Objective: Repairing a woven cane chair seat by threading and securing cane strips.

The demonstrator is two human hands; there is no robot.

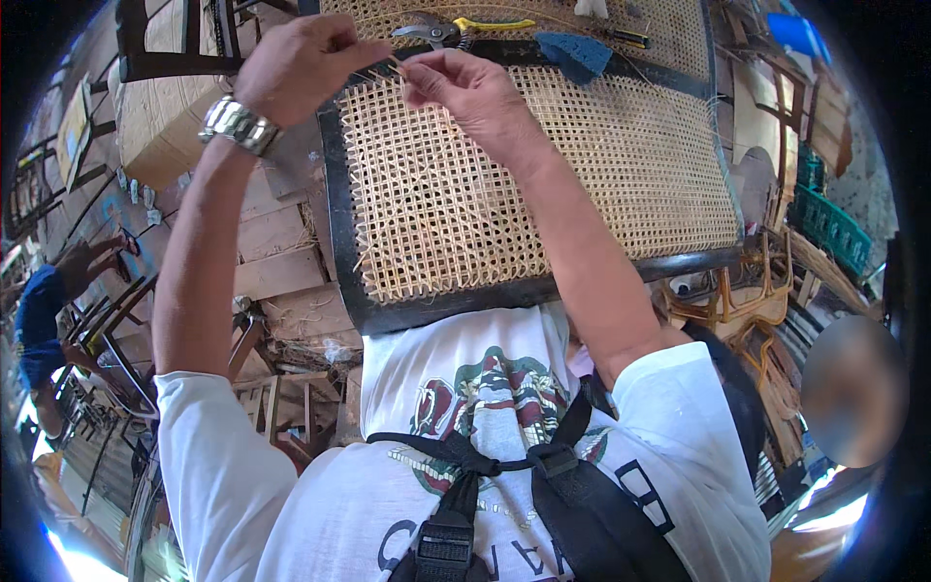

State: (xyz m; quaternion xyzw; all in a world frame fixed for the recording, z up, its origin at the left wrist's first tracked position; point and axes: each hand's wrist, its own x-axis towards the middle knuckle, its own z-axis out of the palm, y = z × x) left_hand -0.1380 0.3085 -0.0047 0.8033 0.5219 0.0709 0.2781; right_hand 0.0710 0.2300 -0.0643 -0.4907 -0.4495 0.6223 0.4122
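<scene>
A panel of woven cane webbing (446, 213) stretches across a dark wooden frame (436, 308) in front of me. At its far left corner my left hand (301, 73), with a metal watch above the wrist, is closed in a pinch at a thin cane strand (395, 61). My right hand (465, 92) pinches the same strand from the other side, just over the webbing's edge. Beyond the hands lie pruning shears (495, 24) with a yellow handle. To their right are a blue sponge-like piece (577, 58) and a small black-and-yellow tool (628, 39).
To the left stands a cardboard box (165, 126) beside a dark wooden chair frame (179, 63). A person in blue (39, 320) is at the far left, another person (853, 393) at the right. Bare chair frames (742, 291) and a green crate (832, 228) sit on the right.
</scene>
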